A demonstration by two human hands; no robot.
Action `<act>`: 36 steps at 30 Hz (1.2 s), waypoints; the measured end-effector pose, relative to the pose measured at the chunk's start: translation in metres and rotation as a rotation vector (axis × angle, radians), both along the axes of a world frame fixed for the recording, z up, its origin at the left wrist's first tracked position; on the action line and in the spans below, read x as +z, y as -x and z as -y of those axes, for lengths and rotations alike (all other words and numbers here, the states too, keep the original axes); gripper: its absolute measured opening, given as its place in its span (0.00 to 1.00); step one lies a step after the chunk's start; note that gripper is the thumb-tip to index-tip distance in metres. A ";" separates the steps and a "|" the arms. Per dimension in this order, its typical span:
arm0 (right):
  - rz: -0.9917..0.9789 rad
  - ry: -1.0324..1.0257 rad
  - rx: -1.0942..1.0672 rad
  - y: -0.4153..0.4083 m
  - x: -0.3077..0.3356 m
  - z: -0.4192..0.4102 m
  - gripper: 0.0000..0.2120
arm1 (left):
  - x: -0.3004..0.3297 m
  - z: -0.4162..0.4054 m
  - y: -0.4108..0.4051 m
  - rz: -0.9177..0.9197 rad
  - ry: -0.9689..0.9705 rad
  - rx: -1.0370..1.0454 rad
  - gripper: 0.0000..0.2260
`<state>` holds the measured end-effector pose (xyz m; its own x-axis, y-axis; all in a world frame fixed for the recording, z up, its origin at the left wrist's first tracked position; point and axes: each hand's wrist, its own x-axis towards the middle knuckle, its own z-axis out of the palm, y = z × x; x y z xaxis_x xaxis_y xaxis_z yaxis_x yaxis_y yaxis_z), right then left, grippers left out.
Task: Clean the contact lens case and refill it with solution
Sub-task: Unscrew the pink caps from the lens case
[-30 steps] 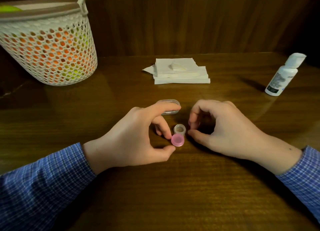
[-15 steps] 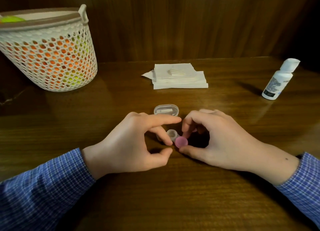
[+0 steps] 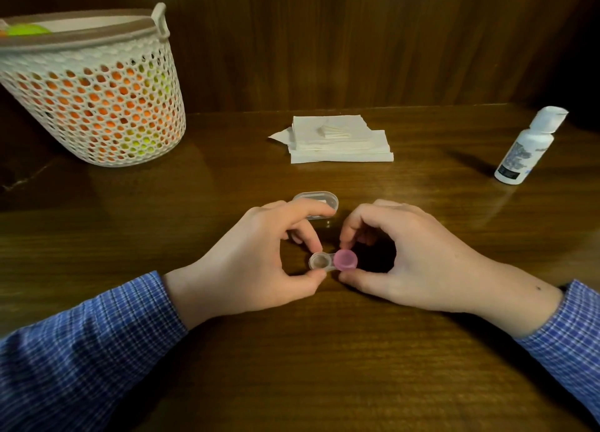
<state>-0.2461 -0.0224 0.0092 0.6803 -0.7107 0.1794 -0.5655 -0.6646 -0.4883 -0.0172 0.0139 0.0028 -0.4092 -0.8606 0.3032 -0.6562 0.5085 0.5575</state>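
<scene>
Lens case (image 3: 332,263) flat on the table (image 3: 292,366), toward its near edge. Left hand (image 3: 259,266) pinched on the open well to steady it; right hand (image 3: 412,259) clamped on the pink cap (image 3: 346,260), likely for unscrewing.

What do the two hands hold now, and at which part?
Both hold the contact lens case: left hand pinches its open clear well, right hand grips the pink cap.

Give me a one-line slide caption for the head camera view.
Left hand and right hand hold a contact lens case over the table, pink cap on, other well open.
</scene>
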 end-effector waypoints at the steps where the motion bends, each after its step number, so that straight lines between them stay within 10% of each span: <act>1: 0.000 0.003 -0.005 -0.001 0.000 0.000 0.15 | 0.000 0.000 0.000 -0.003 -0.001 -0.003 0.32; 36: 0.109 -0.120 0.184 -0.004 0.001 0.015 0.13 | 0.007 0.001 0.001 -0.104 -0.153 0.027 0.17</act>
